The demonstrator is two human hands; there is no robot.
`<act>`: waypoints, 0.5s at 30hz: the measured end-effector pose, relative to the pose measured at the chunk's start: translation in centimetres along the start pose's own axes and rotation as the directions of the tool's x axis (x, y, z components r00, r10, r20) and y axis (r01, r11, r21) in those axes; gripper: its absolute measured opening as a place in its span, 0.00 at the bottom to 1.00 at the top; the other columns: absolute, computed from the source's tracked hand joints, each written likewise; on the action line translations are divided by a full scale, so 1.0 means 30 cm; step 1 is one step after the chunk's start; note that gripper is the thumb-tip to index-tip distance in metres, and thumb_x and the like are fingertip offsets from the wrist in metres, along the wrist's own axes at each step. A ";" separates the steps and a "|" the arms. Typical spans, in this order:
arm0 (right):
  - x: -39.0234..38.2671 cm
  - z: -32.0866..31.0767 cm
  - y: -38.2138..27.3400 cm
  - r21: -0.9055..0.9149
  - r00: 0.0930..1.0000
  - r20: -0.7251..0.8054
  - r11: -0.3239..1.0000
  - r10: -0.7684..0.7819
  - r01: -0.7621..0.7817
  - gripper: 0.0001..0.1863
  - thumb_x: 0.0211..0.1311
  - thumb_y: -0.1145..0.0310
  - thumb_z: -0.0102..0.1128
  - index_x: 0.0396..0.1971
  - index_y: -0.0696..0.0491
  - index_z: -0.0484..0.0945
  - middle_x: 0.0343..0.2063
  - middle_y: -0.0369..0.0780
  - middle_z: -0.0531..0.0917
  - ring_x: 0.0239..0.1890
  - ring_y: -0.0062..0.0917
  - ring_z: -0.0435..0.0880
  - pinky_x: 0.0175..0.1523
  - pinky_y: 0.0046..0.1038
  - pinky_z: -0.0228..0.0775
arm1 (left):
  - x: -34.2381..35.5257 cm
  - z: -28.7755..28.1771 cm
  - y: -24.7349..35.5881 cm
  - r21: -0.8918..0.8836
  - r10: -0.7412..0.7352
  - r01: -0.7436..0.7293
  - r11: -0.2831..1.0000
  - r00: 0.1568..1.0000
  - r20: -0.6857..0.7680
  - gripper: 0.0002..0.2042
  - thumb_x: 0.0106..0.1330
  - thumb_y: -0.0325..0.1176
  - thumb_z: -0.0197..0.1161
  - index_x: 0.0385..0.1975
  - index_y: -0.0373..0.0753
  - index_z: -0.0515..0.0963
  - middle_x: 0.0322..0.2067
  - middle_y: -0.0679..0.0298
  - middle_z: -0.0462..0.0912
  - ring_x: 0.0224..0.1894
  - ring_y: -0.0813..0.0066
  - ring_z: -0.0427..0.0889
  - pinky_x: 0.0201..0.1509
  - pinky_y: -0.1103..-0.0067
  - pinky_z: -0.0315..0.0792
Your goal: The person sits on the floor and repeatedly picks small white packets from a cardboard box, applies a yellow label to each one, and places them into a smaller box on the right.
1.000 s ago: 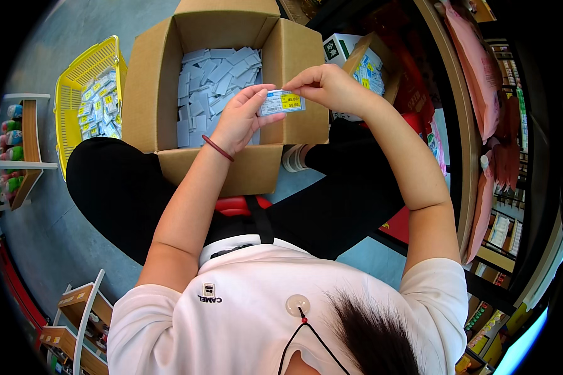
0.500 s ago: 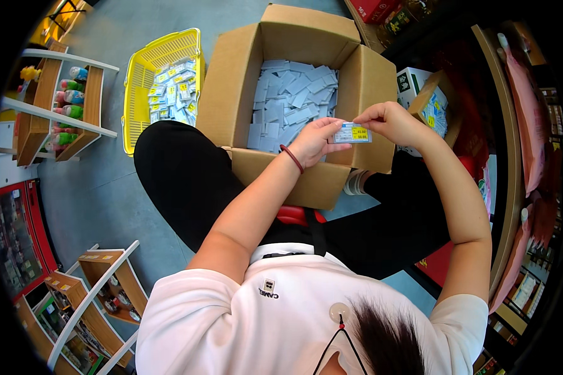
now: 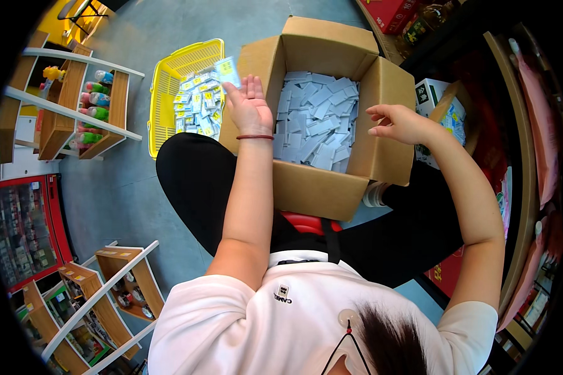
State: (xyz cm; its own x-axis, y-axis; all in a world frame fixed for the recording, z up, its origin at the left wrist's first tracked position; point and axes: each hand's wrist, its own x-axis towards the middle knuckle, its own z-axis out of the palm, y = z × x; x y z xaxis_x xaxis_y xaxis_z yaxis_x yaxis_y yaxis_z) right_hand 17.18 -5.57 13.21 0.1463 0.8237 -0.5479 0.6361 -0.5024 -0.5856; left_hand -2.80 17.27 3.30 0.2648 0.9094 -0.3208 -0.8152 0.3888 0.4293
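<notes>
Noting spread-fingered, unclasped left hand point(image 3: 251, 114), label card point(image 3: 227, 71) at thumb tip near yellow basket point(image 3: 164, 94), contact uncertain; parted, empty right hand point(image 3: 399, 124). Judging basket cards point(image 3: 197, 103) done, many pale cards point(image 3: 319, 115) in cardboard box point(image 3: 319, 194) remaining.

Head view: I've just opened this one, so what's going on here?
The person's left hand is open with its palm showing, near the left flap of a cardboard box. A price tag is at its thumb tip; whether gripped or let go, I can't tell. Beside it, a yellow basket holds many similar tags. The right hand, empty with fingers loosely curled, is over the box's right flap. Inside the box lies a pile of pale flat pieces.
</notes>
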 end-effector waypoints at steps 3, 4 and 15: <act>-0.005 0.007 0.000 -0.024 0.999 0.034 0.999 0.026 -0.025 0.28 0.55 0.61 0.60 0.55 0.56 0.65 0.48 0.47 0.74 0.48 0.31 0.75 0.53 0.28 0.67 | 0.006 -0.035 -0.016 0.049 -0.093 0.095 0.994 0.994 -0.055 0.23 0.64 0.41 0.54 0.50 0.29 0.59 0.45 0.51 0.70 0.48 0.60 0.72 0.54 0.68 0.71; -0.006 0.007 0.002 -0.034 0.999 0.042 0.999 0.027 -0.025 0.28 0.55 0.61 0.60 0.55 0.56 0.65 0.48 0.47 0.74 0.48 0.31 0.75 0.53 0.28 0.67 | -0.026 -0.052 -0.052 0.109 -0.166 0.165 0.980 0.986 -0.005 0.23 0.64 0.40 0.54 0.50 0.30 0.59 0.45 0.51 0.70 0.48 0.61 0.73 0.53 0.69 0.71; -0.071 -0.012 -0.013 -0.080 1.000 -0.009 0.996 0.028 -0.029 0.28 0.56 0.61 0.59 0.54 0.57 0.66 0.47 0.48 0.75 0.49 0.36 0.75 0.53 0.30 0.67 | -0.184 -0.051 -0.183 0.545 -0.508 0.428 0.721 0.861 -0.004 0.11 0.63 0.30 0.54 0.44 0.35 0.67 0.38 0.55 0.75 0.39 0.66 0.77 0.42 0.75 0.74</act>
State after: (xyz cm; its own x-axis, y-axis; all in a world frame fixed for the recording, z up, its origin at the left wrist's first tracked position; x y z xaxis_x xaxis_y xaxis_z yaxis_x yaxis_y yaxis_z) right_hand 16.89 -7.04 14.81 0.1706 0.8115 -0.5589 0.6901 -0.5033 -0.5201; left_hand -0.58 9.88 1.43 0.6403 0.5850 -0.4977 -0.1933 0.7499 0.6327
